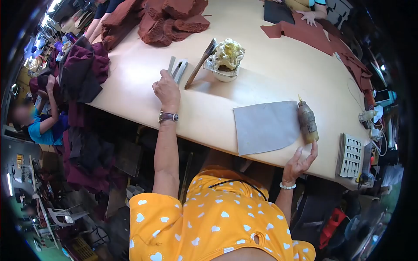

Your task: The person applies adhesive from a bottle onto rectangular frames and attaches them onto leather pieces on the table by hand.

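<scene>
My left hand (168, 91) is closed, its fingers pinching narrow grey strips (178, 71) whose ends stick out past the knuckles. Beyond it stands a pot (225, 61) crusted with yellowish dried matter. A brush (200, 65) with a dark wooden handle leans on the pot's left side. Near the table edge, my right hand (299, 163) has its fingers apart, with one fingertip at the base of a stained squeeze bottle (307, 122). The bottle lies on its side, its thin yellow nozzle pointing away from me. Flat beside it is a grey sheet (266, 126) with one rounded corner.
Red-brown pieces (174, 21) are heaped at the far left of the table (209, 117). More red-brown sheets (300, 37) lie at the far right, under another person's hand (309, 17). A slotted pale rack (349, 154) sits at the right edge. Another person (43, 117) is at the left.
</scene>
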{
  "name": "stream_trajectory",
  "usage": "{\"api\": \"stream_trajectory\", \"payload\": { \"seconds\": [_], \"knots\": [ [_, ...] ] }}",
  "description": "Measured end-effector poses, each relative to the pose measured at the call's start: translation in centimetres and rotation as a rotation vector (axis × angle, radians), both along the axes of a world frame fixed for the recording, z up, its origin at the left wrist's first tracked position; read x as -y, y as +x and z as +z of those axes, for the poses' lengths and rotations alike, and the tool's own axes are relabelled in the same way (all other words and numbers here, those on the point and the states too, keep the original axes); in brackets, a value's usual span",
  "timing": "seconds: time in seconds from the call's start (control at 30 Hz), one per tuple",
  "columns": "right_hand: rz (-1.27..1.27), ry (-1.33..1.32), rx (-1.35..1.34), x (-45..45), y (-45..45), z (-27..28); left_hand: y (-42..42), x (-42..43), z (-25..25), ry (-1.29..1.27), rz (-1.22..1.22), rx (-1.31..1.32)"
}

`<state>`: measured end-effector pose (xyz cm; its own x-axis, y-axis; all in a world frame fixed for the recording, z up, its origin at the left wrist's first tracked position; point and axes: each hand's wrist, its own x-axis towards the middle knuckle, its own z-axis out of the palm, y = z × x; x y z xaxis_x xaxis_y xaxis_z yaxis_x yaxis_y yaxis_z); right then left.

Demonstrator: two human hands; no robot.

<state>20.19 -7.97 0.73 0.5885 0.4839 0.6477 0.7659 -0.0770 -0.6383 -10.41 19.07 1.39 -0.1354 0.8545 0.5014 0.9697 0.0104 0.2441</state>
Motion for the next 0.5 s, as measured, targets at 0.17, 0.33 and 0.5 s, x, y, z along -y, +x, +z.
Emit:
{"api": "stream_trajectory", "payload": {
  "seconds": [0.17,0.33,0.5],
  "knots": [
    [-0.007,-0.008,0.001,-0.1,0.0,0.0,0.0,0.2,0.3,0.097,0.030,0.166],
    [-0.016,-0.021,0.025,-0.1,0.1,0.0,-0.8,-0.7,0.8,0.458,-0.124,0.623],
    [-0.017,-0.030,0.055,-0.2,-0.1,0.3,-3.1,-0.1,3.6,0.499,-0.121,1.173]
  ]
}}
